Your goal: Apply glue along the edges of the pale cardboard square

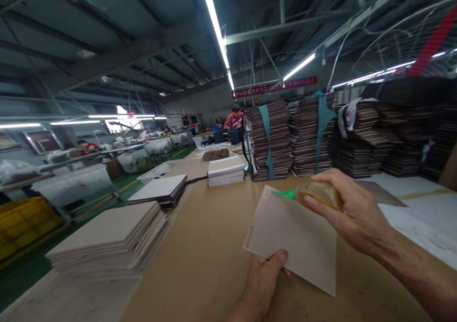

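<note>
My left hand (262,279) grips the near edge of a beige-grey board (296,236), thumb on top and fingers beneath. The board is tilted above the brown table, and a second sheet edge seems to show under its left side. In my right hand (352,208) is a yellowish squeeze bottle (317,193), fingers wrapped round it. Its green nozzle (284,194) points left, at the board's far-left corner. Small shiny drops, apparently glue, dot the board's left edge.
Board stacks stand on the left (107,231), behind it (160,189) and at table centre (226,170). Tall dark stacks tied with teal strips (271,141) rise at the back right. A flat grey sheet (380,192) lies right. Another person (234,118) is at the far end.
</note>
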`<state>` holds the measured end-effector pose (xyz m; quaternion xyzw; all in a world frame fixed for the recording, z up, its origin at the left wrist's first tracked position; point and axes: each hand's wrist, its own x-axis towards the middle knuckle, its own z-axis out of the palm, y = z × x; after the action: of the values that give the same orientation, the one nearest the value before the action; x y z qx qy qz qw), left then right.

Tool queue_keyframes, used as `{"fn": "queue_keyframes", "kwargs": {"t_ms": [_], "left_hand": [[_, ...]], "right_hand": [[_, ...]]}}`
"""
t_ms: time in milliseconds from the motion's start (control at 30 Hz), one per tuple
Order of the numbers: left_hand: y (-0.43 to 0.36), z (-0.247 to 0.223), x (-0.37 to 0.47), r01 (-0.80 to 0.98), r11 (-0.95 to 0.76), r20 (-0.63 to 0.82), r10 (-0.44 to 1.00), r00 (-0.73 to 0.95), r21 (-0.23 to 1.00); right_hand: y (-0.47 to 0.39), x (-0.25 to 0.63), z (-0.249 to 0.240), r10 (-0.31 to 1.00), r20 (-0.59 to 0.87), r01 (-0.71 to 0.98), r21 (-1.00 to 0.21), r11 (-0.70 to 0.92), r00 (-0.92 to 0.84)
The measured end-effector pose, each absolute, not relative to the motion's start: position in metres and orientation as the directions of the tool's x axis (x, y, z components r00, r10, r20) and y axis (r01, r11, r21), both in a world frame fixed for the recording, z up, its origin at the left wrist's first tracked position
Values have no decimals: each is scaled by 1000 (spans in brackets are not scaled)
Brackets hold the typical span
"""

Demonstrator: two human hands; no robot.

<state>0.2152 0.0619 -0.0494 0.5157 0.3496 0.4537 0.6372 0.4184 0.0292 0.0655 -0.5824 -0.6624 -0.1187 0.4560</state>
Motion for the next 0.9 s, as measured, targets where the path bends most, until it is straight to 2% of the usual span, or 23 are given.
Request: {"fn": "queue_keyframes", "kwargs": {"t_ms": [233, 400, 567, 733, 900], "left_hand": [[66, -55, 216, -239, 47, 31, 949, 313, 970], [66, -58, 217, -260, 44, 45, 944, 326, 965], [69, -61, 217, -287, 41, 51, 950, 308, 957], [73, -67, 216, -310, 66, 39, 947, 320, 948], [77, -74, 214, -332, 79, 28, 951, 307, 940]], "right_hand": [[21, 430, 62, 727, 655, 871, -462, 168, 207], [19, 429, 63, 713, 684, 882, -420, 214, 153], [17, 433, 59, 772, 589, 875, -475, 93, 238], [12, 441, 56, 745, 635, 882, -451, 139, 207], [7, 455, 47, 774, 571, 876, -481, 44, 275]]}}
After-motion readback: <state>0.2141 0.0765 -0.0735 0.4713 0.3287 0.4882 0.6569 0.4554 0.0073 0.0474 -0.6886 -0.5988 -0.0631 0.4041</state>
